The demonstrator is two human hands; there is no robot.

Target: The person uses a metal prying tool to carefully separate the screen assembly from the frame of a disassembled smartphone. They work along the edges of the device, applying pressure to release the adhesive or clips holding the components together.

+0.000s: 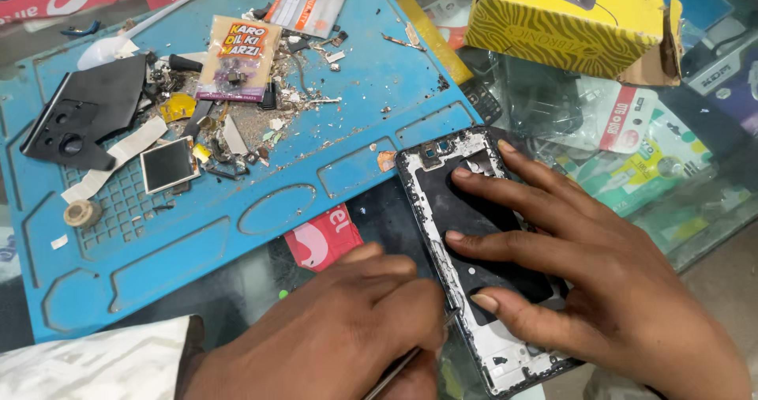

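- I see the glass counter (711, 210) running under everything, with coloured packets showing through its top on the right side.
- A big blue work mat (237, 210) covers the left and middle of the counter; its far part is strewn with grit, screws and small broken bits.
- A yellow cardboard box (568, 21) with dark stripes sits at the far right, off the mat, one flap hanging open.
- My right hand (600, 274) lies flat on the opened phone frame (474, 234), four fingers spread across its dark inner plate and pressing it down; the grip is wide and flat, closing on nothing.
- My left hand (347, 329) is bunched just beside the frame's left edge, grip narrow and pinched on a thin metal tool (395, 378) whose shaft slants out below the knuckles; I cannot tell where its tip ends, as the fingers hide it.
- The phone frame rests on the counter at the mat's near right corner, tilted, its camera end pointing away from me, with white, scraped edges along the left side.
- A black back cover (79, 120) with camera cut-outs lies on the mat's far left.
- A small printed sachet (237, 56) holding tiny parts lies among the debris at the far middle.
- A small square screen part (168, 165) sits on the mat's grid area, near the black cover.
- A red sticker (324, 238) peeks out from under the mat's near edge, close to my left hand.
- A small roll of tape (81, 212) rests at the left of the grid.
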